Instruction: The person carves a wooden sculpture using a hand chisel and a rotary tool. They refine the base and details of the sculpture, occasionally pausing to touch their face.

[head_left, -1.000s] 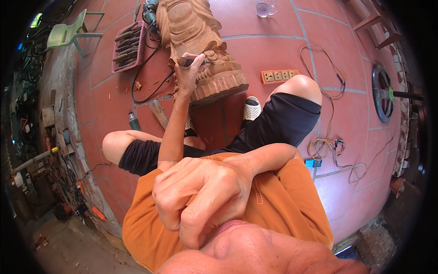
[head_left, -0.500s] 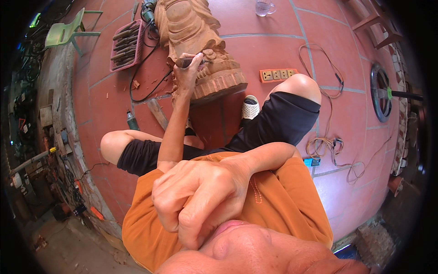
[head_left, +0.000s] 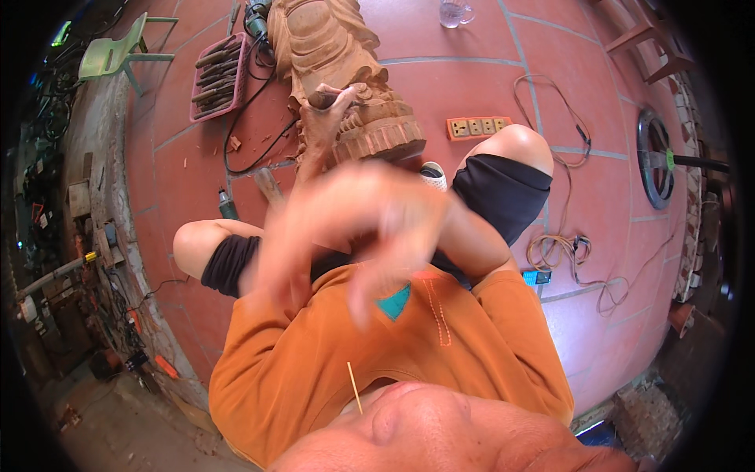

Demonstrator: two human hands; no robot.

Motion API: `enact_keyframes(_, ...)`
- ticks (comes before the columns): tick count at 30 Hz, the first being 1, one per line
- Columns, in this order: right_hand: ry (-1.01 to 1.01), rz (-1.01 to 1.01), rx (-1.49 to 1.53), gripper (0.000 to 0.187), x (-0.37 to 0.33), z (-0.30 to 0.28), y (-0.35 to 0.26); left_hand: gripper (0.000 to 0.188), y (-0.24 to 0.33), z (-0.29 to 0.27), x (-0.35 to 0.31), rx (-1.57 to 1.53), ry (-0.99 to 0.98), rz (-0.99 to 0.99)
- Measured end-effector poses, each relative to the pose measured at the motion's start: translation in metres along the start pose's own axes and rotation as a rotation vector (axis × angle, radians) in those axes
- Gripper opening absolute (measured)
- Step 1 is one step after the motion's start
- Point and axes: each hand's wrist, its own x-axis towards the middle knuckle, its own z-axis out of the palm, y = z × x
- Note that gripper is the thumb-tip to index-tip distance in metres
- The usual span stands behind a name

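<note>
A carved wooden statue lies on the tiles in front of me, its ridged base towards my legs. My left hand rests at its lower left side, fingers closed round a dark-handled tool, apparently a carving chisel; its tip is hard to make out. My right hand is raised in front of my chest, across my left forearm, and smeared by motion. Whether it holds anything cannot be seen. A thin pale stick, like a toothpick, juts up near the lower edge, apart from both hands.
Left of the statue are a pink basket of wooden-handled tools, a power tool with a black cord, and a green chair. On the right lie an orange socket strip and coiled cable. A glass mug stands beyond.
My right hand has moved up and away from the lower edge to in front of my chest, leaving the thin stick in view. My left hand stays at the statue with the tool.
</note>
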Motion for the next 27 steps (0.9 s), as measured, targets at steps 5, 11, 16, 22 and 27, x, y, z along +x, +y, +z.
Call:
enact_keyframes(5,1.201,-0.212,-0.37,0.016,-0.045,-0.119,-0.002,0.017,0.004,0.0,0.008,-0.08,0.089,0.014)
enact_keyframes(11,1.642,-0.195,-0.41,0.009,-0.093,-0.155,0.054,0.016,-0.007,0.012,0.007,0.083,0.069,0.143)
enact_keyframes(16,1.634,-0.025,-0.716,0.011,-0.124,-0.185,0.098,0.024,-0.022,0.007,0.006,0.209,0.024,0.299)
enact_keyframes(22,1.617,0.458,-1.069,0.017,-0.176,-0.215,0.138,0.019,0.017,0.008,0.003,0.106,0.103,0.162)
enact_keyframes(27,1.508,0.765,-1.049,0.023,-0.199,-0.232,0.165,0.02,-0.004,0.008,0.011,0.315,0.04,0.288)
